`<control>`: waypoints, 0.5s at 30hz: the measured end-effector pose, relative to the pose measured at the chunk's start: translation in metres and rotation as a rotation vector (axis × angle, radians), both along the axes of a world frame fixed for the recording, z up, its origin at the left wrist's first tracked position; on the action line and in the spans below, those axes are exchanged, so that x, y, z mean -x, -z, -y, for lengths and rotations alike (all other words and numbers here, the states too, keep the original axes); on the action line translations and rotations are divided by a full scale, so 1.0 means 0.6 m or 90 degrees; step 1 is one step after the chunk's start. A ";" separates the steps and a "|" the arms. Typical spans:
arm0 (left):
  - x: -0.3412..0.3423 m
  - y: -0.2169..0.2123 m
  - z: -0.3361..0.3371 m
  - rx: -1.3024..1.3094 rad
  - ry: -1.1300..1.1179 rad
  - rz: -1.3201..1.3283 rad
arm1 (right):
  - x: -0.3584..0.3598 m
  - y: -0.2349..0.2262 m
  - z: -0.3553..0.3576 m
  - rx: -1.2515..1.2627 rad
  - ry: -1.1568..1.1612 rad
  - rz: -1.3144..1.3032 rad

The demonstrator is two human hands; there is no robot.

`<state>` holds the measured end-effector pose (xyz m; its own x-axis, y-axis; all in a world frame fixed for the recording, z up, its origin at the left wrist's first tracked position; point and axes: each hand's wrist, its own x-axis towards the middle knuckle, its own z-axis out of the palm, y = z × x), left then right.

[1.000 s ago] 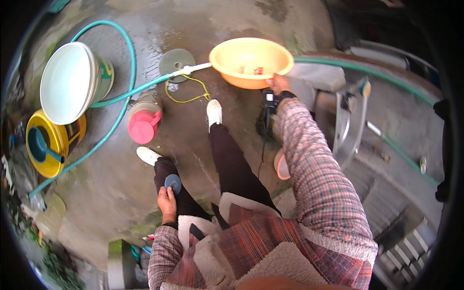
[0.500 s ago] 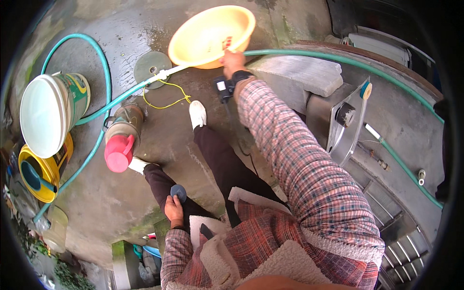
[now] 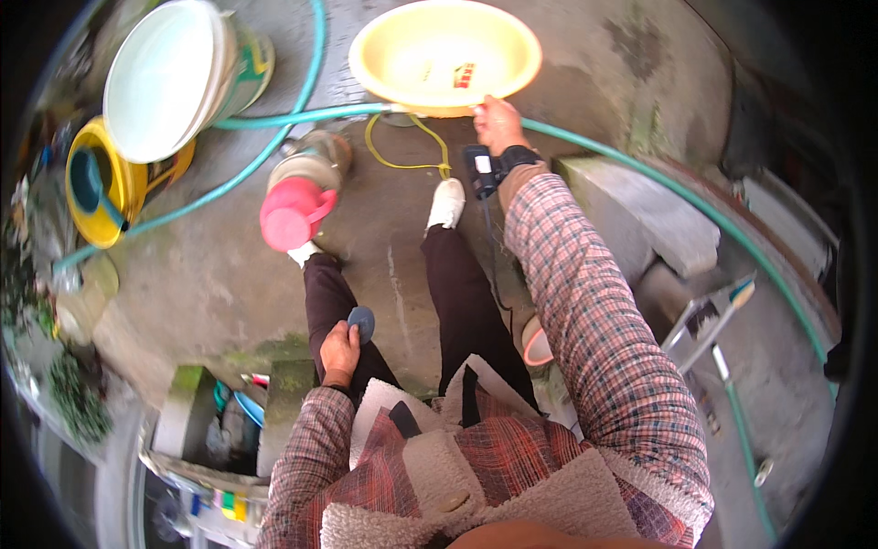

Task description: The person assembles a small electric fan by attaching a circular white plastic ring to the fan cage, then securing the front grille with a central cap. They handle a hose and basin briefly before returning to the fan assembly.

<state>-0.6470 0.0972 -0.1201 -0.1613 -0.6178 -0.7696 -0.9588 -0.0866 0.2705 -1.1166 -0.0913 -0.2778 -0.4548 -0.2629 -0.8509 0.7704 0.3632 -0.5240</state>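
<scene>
My right hand (image 3: 500, 126) grips the near rim of a wide yellow-orange plastic basin (image 3: 412, 82), which looks empty inside. A small black device (image 3: 479, 170) with a white label hangs by that wrist, its dark cord running down. A teal hose (image 3: 585, 142) passes close to the basin, and a yellow cord (image 3: 402, 166) loops just below it. In my left hand (image 3: 339, 353), over my left thigh, is a flat round dark grey-blue disc (image 3: 362, 322), held at its edge. What the disc belongs to does not show.
On the left stand a large white bucket (image 3: 160, 82) and a yellow bucket (image 3: 102, 206) with a blue scoop (image 3: 91, 183). A pink jug (image 3: 294, 215) tops a cylindrical container (image 3: 320, 151) near my left foot. A stone block (image 3: 640, 206) lies at right.
My head view has shifted. Against the floor, the basin has moved left with my right hand, now covering the hose connector and floor disc. My left hand still holds its disc.
</scene>
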 end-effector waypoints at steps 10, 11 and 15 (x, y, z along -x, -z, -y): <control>-0.041 0.008 -0.022 -0.012 -0.110 -0.034 | -0.047 0.170 0.135 0.087 0.010 0.020; -0.046 0.008 -0.027 -0.015 -0.119 -0.041 | -0.057 0.183 0.133 0.055 0.014 0.008; -0.064 0.008 -0.031 -0.034 -0.142 -0.054 | -0.078 0.174 0.096 -0.008 -0.119 0.060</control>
